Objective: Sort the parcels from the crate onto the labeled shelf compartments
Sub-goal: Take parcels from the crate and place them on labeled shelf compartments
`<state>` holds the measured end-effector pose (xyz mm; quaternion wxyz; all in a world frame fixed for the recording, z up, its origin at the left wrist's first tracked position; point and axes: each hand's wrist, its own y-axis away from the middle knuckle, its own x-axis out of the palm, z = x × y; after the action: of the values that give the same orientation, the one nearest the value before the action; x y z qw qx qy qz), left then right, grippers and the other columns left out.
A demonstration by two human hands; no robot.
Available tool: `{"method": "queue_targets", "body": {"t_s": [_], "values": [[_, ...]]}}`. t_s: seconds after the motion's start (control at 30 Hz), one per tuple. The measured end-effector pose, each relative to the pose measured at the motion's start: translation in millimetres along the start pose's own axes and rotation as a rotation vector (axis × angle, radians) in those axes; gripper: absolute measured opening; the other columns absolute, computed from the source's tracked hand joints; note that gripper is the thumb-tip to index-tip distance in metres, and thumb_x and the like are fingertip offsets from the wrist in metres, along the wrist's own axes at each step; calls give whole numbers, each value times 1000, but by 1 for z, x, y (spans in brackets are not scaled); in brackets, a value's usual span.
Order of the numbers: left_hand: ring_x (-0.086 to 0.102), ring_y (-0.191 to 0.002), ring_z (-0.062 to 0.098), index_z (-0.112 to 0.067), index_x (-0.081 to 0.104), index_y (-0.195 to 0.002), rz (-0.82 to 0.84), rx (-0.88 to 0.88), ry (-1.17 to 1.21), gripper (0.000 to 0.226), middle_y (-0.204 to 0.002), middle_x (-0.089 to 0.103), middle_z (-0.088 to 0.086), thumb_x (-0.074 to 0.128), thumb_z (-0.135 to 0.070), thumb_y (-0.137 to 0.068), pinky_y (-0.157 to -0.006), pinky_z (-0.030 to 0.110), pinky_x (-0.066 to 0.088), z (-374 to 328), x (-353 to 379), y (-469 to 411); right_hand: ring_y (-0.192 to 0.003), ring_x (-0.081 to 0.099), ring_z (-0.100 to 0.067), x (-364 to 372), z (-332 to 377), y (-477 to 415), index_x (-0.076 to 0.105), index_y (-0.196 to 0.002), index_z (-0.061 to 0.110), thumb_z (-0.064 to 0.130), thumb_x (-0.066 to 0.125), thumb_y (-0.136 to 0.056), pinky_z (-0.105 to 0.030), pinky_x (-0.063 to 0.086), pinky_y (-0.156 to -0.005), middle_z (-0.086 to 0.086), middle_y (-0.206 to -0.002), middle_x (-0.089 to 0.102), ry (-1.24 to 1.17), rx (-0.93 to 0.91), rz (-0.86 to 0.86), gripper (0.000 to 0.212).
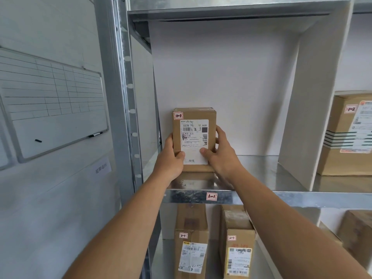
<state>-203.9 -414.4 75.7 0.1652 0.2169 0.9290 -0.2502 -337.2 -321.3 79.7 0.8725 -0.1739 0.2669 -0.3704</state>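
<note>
A small brown cardboard parcel (194, 117) stands upright on the metal shelf (261, 174), at the left of the compartment tagged "1-1" (211, 196). It carries a white shipping label and a small "1-1" sticker at its top left corner. My left hand (171, 160) grips its left side with the thumb on the label. My right hand (220, 156) grips its right side, thumb also on the label. The parcel's bottom edge rests on or just above the shelf.
A white divider panel (314, 109) closes the compartment on the right; beyond it stands a larger box marked "1-2" (346, 133). Two upright parcels marked "2-1" (191, 244) (237, 248) stand on the shelf below. A steel upright (120, 97) and a whiteboard (50, 101) are at left.
</note>
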Motion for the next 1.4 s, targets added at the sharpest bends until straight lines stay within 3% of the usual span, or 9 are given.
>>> {"method": "queue_targets", "body": {"t_s": [0.17, 0.3, 0.4, 0.47, 0.63, 0.8, 0.93, 1.03, 1.4], "values": [[58, -121, 20, -37, 28, -152, -24, -21, 47, 63, -140, 58, -8, 50, -9, -100, -97, 35, 47, -4, 0, 4, -119, 60, -16, -6, 6, 5, 14, -158, 38, 20, 67, -96, -42, 51, -103, 6, -137, 54, -128, 30, 78, 83], [56, -127, 24, -30, 18, -158, -87, -51, 74, 70, -147, 52, 1, 54, -15, -100, -95, 35, 49, -8, -1, 10, -110, 54, -5, -14, 15, 12, -1, -160, 38, 28, 57, -103, -5, 45, -75, 11, -137, 40, -255, 82, 95, 82], [47, -138, 26, -28, 11, -160, -123, -52, 92, 73, -157, 40, 3, 54, -21, -102, -105, 39, 45, -13, -2, 16, -143, 38, -21, -18, 21, 17, 0, -159, 41, 35, 56, -102, -26, 38, -103, 1, -163, 26, -217, 65, 49, 80], [43, -141, 26, -28, 13, -160, -173, -25, 92, 70, -159, 37, 4, 53, -23, -103, -107, 39, 44, -15, -1, 22, -150, 29, -24, -22, 23, 22, 3, -159, 41, 39, 57, -101, -37, 32, -114, -1, -166, 22, -178, 49, 31, 79], [32, -147, 17, -28, 27, -157, -383, 205, 45, 58, -160, 33, -4, 50, -22, -104, -118, 40, 36, -18, 1, 41, -152, 21, -17, -30, 27, 43, 16, -161, 27, 30, 51, -104, -27, 18, -118, -1, -165, 26, 78, -188, -52, 66], [14, -154, 15, -24, 30, -156, -445, 441, -205, 56, -165, 23, -3, 49, -25, -104, -124, 43, 21, -14, 0, 65, -156, 5, -29, -25, 19, 64, 16, -159, 39, 37, 41, -104, -60, 18, -122, -7, -167, 16, 277, -409, -140, 60], [11, -155, 26, -20, 31, -156, -489, 564, -547, 57, -166, 21, 4, 45, -35, -103, -124, 51, 16, -5, -6, 92, -156, -4, -29, -15, 17, 82, 18, -159, 39, 42, 34, -105, -59, 7, -122, -3, -170, 8, 430, -552, -155, 57], [5, -156, 28, -21, 24, -159, -532, 544, -709, 62, -168, 13, 6, 47, -36, -103, -124, 50, 6, 5, -22, 115, -156, -8, -28, 3, 16, 95, 19, -160, 36, 44, 31, -106, -61, 4, -123, -2, -170, 5, 456, -581, -143, 56], [6, -155, 30, -21, 22, -159, -716, 191, -852, 59, -168, 12, 8, 37, -36, -104, -123, 55, 5, 77, -150, 233, -156, -4, -32, 139, 69, 174, 21, -159, 32, 43, 31, -106, -60, 4, -123, -5, -169, 10, 222, -745, 160, 55]]}}
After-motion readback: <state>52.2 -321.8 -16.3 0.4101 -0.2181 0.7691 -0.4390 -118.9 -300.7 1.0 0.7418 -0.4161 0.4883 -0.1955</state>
